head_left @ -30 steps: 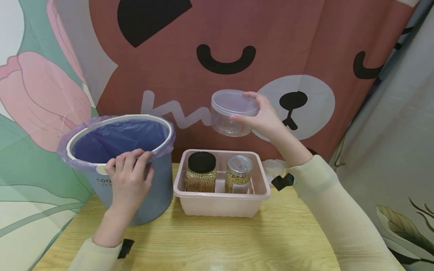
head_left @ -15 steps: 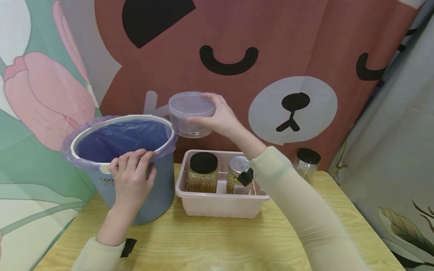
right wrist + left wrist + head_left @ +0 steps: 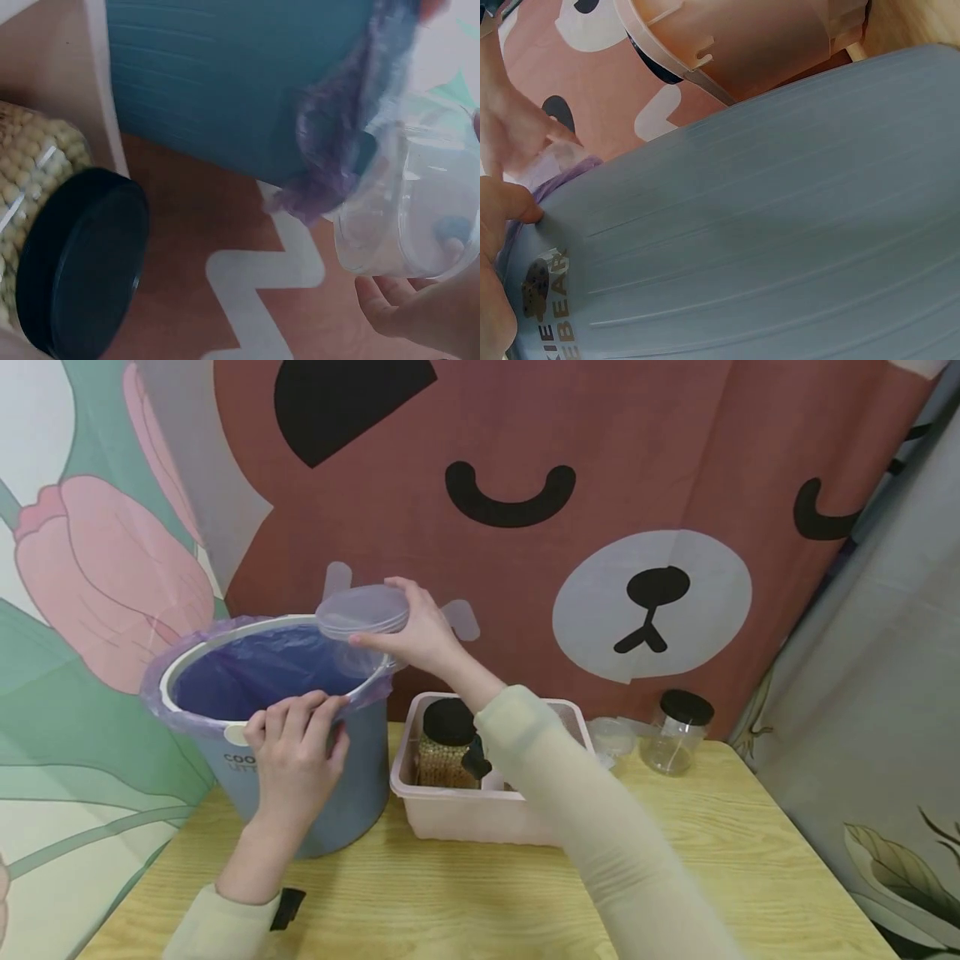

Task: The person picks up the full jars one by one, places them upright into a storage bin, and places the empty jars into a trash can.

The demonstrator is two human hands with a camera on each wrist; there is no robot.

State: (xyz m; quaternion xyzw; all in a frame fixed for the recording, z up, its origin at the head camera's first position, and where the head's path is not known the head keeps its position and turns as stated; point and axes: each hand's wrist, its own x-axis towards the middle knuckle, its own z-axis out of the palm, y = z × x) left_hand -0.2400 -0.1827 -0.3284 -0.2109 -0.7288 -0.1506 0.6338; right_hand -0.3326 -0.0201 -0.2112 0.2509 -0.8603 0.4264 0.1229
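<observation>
A clear round plastic container [image 3: 363, 610] with a lid is in my right hand [image 3: 423, 631], thumb in front and fingers behind. It is at the right rim of the blue trash can [image 3: 352, 777], tilted a little, its lower part overlapping the rim in the head view. In the right wrist view the container [image 3: 409, 202] looks see-through, beside the purple bag edge. My left hand [image 3: 296, 752] grips the front rim of the can, fingers over the edge and the purple liner bag [image 3: 191, 718]. In the left wrist view my left thumb [image 3: 521, 204] lies against the can's outer wall.
A pink bin [image 3: 480, 818] to the right of the can holds a black-lidded jar [image 3: 448, 752] of pale grains or beans; my sleeve covers its right part. Further right stand a clear black-lidded jar [image 3: 675, 735] and a small clear plastic piece [image 3: 611, 737].
My right hand has carried the clear container leftward from above the pink bin to the can's right rim, lowering it slightly and tilting it. My left hand keeps its hold on the rim.
</observation>
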